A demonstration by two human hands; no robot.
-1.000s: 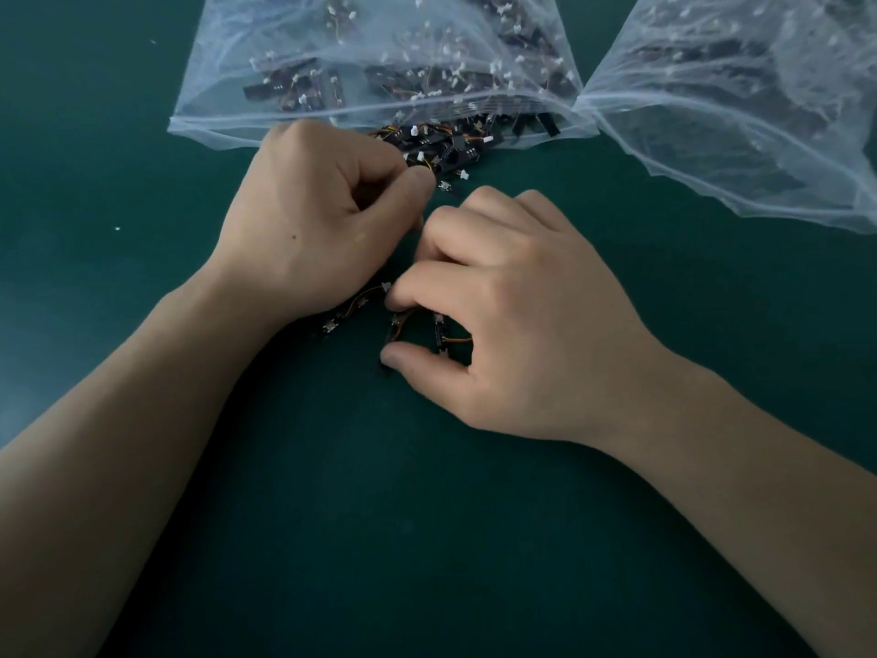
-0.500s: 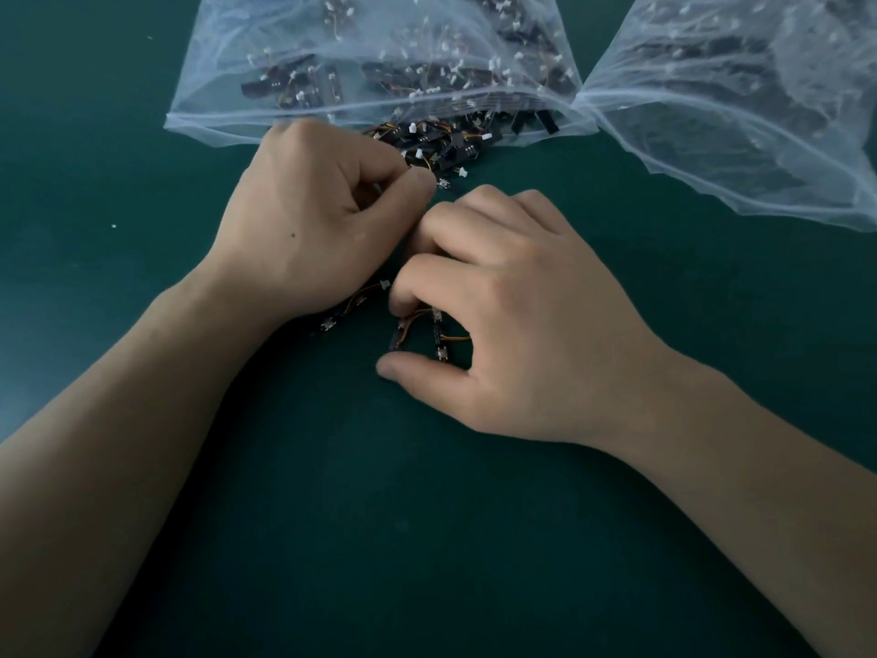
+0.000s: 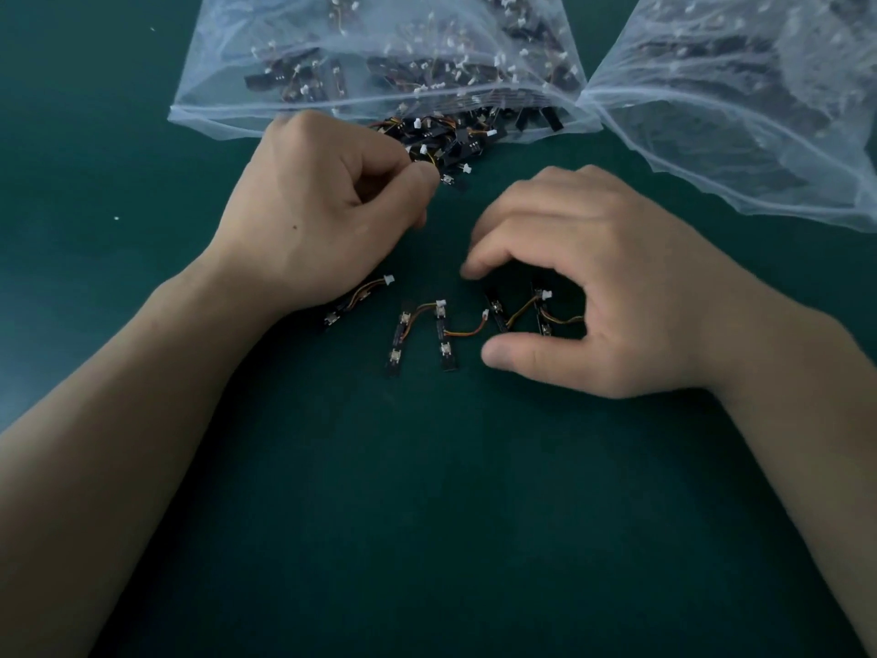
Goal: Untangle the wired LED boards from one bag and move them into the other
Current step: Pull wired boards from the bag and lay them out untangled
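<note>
- Boards [image 3: 446, 334] with wires are laid in a row on the green table [image 3: 427, 515].
- Right hand [image 3: 593, 287] is arched loosely over two, nothing gripped.
- Left hand [image 3: 322, 206] is curled by the pile [image 3: 451, 140]; a pinch cannot be told.
- Pile is spilled from the left bag [image 3: 223, 78], beside the right bag [image 3: 759, 111].

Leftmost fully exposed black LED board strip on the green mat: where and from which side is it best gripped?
Pinch the black LED board strip across its two long edges near mid-length, probably straight down from above. It lies flat on the green mat with bare gaps either side; the thin orange wire leaves its far end, so avoid that.
</note>
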